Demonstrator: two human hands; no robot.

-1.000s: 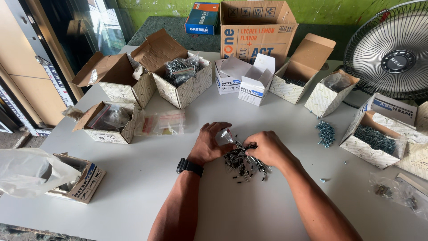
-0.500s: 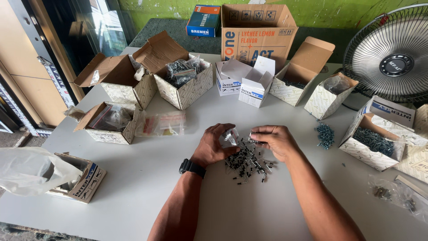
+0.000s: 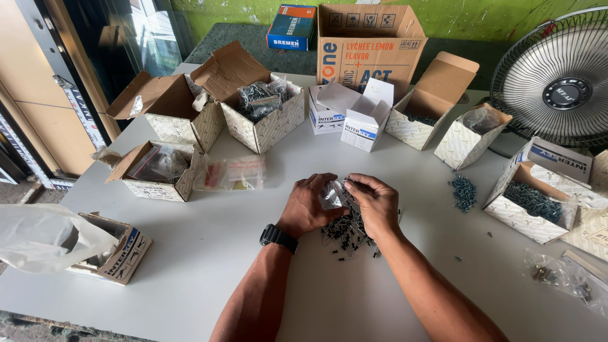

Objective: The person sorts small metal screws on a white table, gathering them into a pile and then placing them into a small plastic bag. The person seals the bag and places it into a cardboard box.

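Landmark = the pile of small black screws (image 3: 347,233) w/ silvery tips, loose on the white counter (image 3: 190,253) at centre.

Far left of the pile, at the counter edge: crumpled clear plastic bag (image 3: 44,237) draped over a small open cardboard carton (image 3: 117,250). Left and a bit beyond the pile: shallow patterned cardboard box (image 3: 158,174) w/ plastic packets inside, then a flat clear zip packet (image 3: 231,174) lying next to it. Further back-left: two open patterned cartons, one looking empty (image 3: 171,114), the other holding bagged dark hardware (image 3: 266,114).

Left hand (image 3: 310,202), black watch (image 3: 277,237) on the wrist, is just above the pile's left edge; its grip is closed around a small clear plastic bag (image 3: 330,193), fingers curled on it. Right hand (image 3: 377,202) touches the same bag from the other side, fingertips pinched narrow at the bag's mouth; cannot tell whether any screws are between them. Bag sits between both hands, just over the pile's far side.

Behind the pile: two small white-and-blue boxes (image 3: 351,117), and a tall brown shipping carton (image 3: 367,44). Right of the pile: little heap of silvery screws (image 3: 463,190), then an open box of dark screws (image 3: 532,202). Far back-right: a black wire-guard fan (image 3: 560,82).
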